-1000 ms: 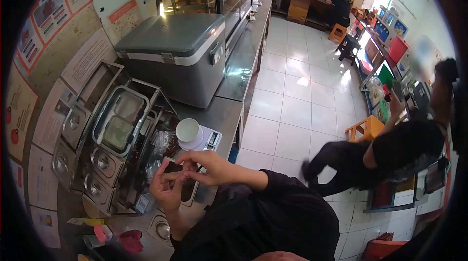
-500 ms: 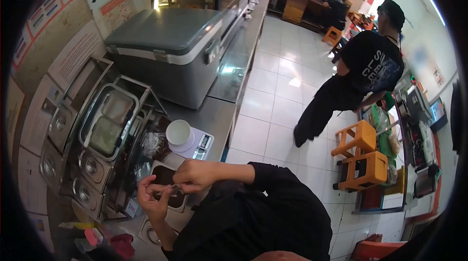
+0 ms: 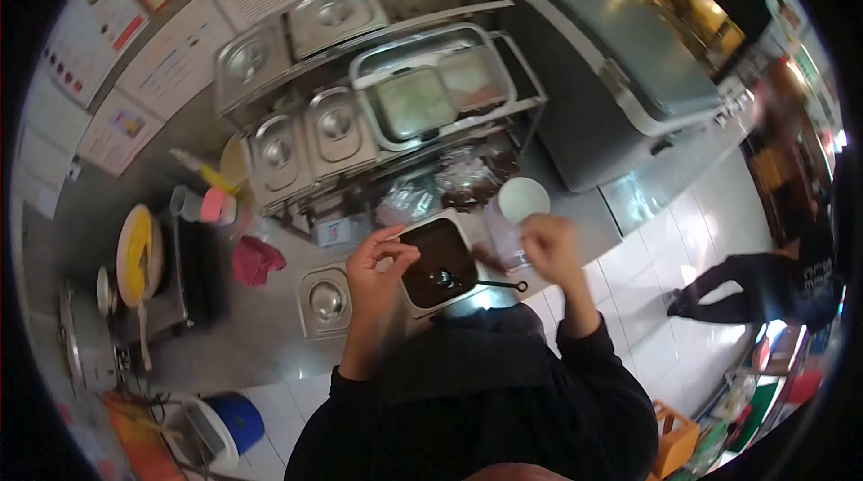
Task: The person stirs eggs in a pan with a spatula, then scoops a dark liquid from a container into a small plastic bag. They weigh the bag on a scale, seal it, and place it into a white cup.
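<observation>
My left hand (image 3: 376,267) is at the left rim of a metal pan (image 3: 464,231) of dark brown sauce, its thumb and fingertips pinched together; whatever is between them is too small to make out. A ladle (image 3: 490,283) lies in the sauce, its black handle reaching over the right rim. Motion smears my right hand (image 3: 550,252), which is just right of a white bowl (image 3: 524,200) on a pale scale (image 3: 503,234); its fingers are not clear. Clear plastic bags (image 3: 409,200) lie behind the pan.
A rack of lidded steel pans (image 3: 334,126) stands at the back, with a large grey cooler (image 3: 593,58) to its right. On the left are a pink cloth (image 3: 257,261), a lidded pan (image 3: 325,299) and a bowl of yellow food (image 3: 137,252). A person (image 3: 782,288) stands at the right.
The view has swung left, toward the counter. My hands, together before over the pan, are now apart, the right one over by the scale. The ladle now shows.
</observation>
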{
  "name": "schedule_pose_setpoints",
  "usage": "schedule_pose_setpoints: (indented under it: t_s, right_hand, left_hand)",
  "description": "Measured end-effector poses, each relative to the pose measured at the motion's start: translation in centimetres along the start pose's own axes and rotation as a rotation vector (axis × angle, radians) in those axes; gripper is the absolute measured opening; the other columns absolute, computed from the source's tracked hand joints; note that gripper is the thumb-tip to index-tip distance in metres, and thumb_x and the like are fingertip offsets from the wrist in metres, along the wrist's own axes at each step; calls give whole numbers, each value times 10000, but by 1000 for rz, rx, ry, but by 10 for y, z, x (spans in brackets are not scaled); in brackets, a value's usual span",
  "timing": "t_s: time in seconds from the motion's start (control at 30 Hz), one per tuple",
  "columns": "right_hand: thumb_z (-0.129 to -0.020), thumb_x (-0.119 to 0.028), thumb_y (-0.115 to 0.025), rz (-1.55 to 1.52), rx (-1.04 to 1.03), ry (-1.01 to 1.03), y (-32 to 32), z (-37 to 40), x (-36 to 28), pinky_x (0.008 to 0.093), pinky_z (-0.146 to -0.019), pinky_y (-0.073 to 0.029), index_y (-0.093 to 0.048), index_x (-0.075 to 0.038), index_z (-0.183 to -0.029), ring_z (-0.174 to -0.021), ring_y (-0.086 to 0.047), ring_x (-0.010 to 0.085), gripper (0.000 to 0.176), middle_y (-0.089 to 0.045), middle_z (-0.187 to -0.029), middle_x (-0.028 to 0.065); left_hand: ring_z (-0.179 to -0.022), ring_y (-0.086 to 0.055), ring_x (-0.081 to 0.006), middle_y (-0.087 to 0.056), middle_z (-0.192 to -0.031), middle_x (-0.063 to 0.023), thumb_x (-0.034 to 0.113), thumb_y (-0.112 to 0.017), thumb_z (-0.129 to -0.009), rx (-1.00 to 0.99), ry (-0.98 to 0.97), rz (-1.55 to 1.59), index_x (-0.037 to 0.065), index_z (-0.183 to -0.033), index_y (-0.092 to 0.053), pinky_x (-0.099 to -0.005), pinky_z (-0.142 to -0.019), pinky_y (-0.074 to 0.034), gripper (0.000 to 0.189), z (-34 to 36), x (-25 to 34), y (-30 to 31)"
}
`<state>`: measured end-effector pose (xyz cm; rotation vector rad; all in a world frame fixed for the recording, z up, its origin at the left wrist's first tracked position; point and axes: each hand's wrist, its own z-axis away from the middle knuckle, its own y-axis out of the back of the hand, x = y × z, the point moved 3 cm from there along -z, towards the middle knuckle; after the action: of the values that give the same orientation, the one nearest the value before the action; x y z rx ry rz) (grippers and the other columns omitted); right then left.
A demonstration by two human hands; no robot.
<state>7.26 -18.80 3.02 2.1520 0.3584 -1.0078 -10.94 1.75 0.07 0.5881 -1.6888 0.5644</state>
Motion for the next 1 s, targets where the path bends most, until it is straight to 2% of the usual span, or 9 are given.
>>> schedule_pose_setpoints:
  t_s: [0.2, 0.4, 0.47, 0.57, 0.6, 0.67, 0.7, 0.8, 1.0]
  right_hand:
    - [-857, -136, -556, 582, 155, -76, 61, -52, 46, 415, -585, -447, -588, -10, -793, -637, -557, 336, 145, -585, -736, 163]
    - [-865, -247, -567, 740, -148, -260, 29, -58, 208, 480, -696, -478, -645, -33, -897, -803, -609, 399, 229, -639, -859, 201]
    - [-855, -261, -582, 745, -257, -458, 22, -51, 220, 481, -735, -483, -656, -43, -973, -850, -617, 409, 259, -648, -905, 216]
    - [-838, -276, -607, 641, -178, -323, 20, -44, 180, 467, -756, -488, -656, -48, -1029, -875, -628, 381, 301, -657, -948, 202]
    - [-838, -251, -601, 568, -104, -218, 20, -34, 187, 456, -768, -489, -652, -57, -1058, -883, -628, 374, 298, -660, -958, 194]
    - [-836, -216, -585, 710, -177, -287, 21, -19, 194, 438, -795, -491, -655, -69, -1068, -891, -625, 370, 284, -656, -1010, 174]
    - [-834, -218, -584, 692, -146, -264, 25, -11, 182, 437, -806, -491, -656, -75, -1071, -908, -620, 367, 286, -647, -1045, 168]
    - [-813, -229, -599, 638, -69, -399, 43, 3, 139, 460, -754, -503, -630, -90, -1069, -868, -617, 371, 293, -627, -983, 169]
    - [-822, -193, -599, 402, 64, -323, 41, 30, 49, 419, -711, -509, -646, -65, -1035, -796, -633, 324, 253, -650, -928, 143]
  left_hand:
    - [-759, -643, -128, -686, -820, -71, 87, -638, -854, 168, 123, -370, 2, -1019, -631, -271, -707, -479, 186, 0, -47, 73]
    - [-772, -664, -232, -697, -874, -111, 163, -644, -839, -150, 5, -742, 61, -1035, -662, -333, -690, -510, 222, -66, -140, 76]
    - [-800, -657, -292, -687, -909, -139, 184, -642, -824, -178, 62, -897, 80, -1049, -661, -373, -714, -514, 249, -98, -169, 69]
    - [-883, -636, -363, -672, -961, -171, 201, -651, -781, -143, -6, -1025, 91, -1040, -664, -444, -766, -502, 282, -132, -200, 54]
    - [-944, -621, -365, -663, -979, -185, 176, -628, -775, -271, 243, -1223, 83, -1017, -668, -456, -810, -487, 262, -143, -200, 48]
    - [-856, -627, -390, -659, -897, -189, 149, -576, -783, -119, -77, -1137, 50, -863, -651, -477, -747, -499, 148, -155, -241, 62]
    - [-811, -634, -380, -663, -841, -168, 175, -598, -766, -228, -2, -1361, 67, -811, -645, -478, -705, -505, 126, -163, -230, 55]
    - [-694, -646, -330, -666, -756, -135, 147, -713, -679, -241, -121, -1245, 87, -731, -647, -436, -632, -503, 104, -174, -238, 65]
    - [-589, -611, -115, -649, -667, -62, 38, -694, -787, -215, 240, -506, -27, -789, -649, -235, -526, -467, 79, -126, -142, 57]
